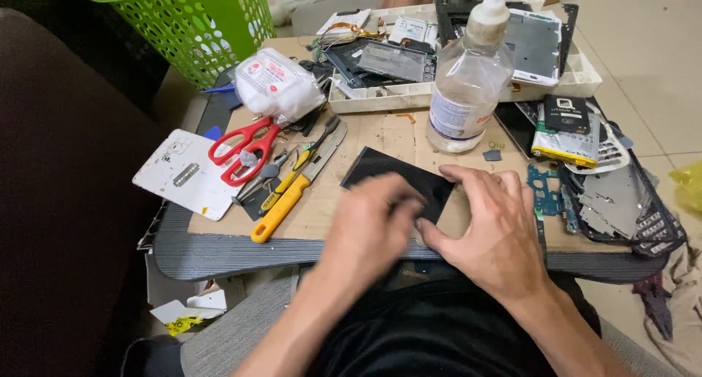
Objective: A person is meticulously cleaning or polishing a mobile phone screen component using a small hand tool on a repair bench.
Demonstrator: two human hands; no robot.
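Black glass panel (395, 178) flat on cardboard (380, 136), long axis slanting upper-left to lower-right, both hands (439, 223) pressed on its near edge.

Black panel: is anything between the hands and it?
Nothing visible. Both hands already rest on the black panel: the left hand, blurred, over its near edge, and the right hand at its right corner. The bottle stands behind it and the yellow knife lies to its left, both apart.

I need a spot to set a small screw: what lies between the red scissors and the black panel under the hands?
In the head view, between the red scissors and the black panel lie a yellow-handled knife and tweezers on cardboard.
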